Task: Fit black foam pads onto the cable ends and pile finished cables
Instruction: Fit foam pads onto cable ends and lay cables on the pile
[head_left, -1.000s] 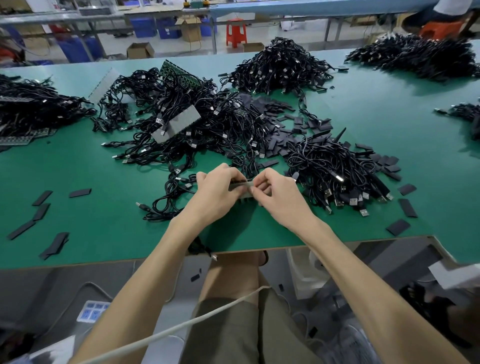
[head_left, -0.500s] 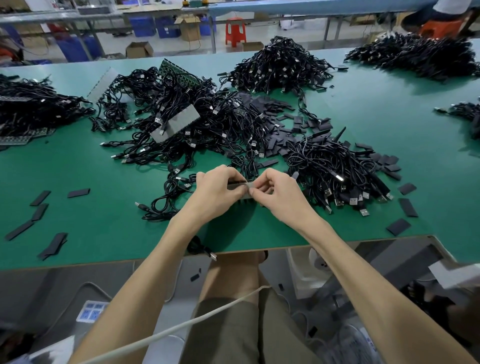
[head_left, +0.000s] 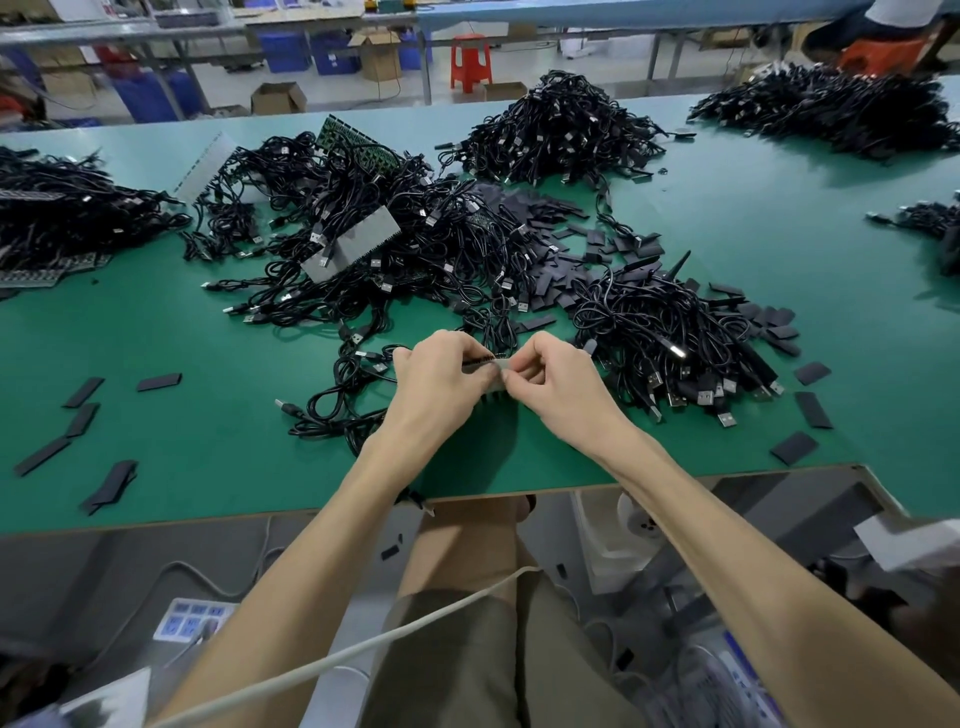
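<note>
The desk (head_left: 218, 374) lies bare at near left, between loose pads (head_left: 83, 410) and the cable tangle (head_left: 395, 249). The tangle blocks the centre, just behind the left grip (head_left: 436, 384). A cable pile (head_left: 670, 332) lies just beside the right grip (head_left: 561, 384). Far right, a wide bare lane passes the pile.

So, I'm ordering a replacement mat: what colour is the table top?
The table top is green, plainest in the head view.
</note>
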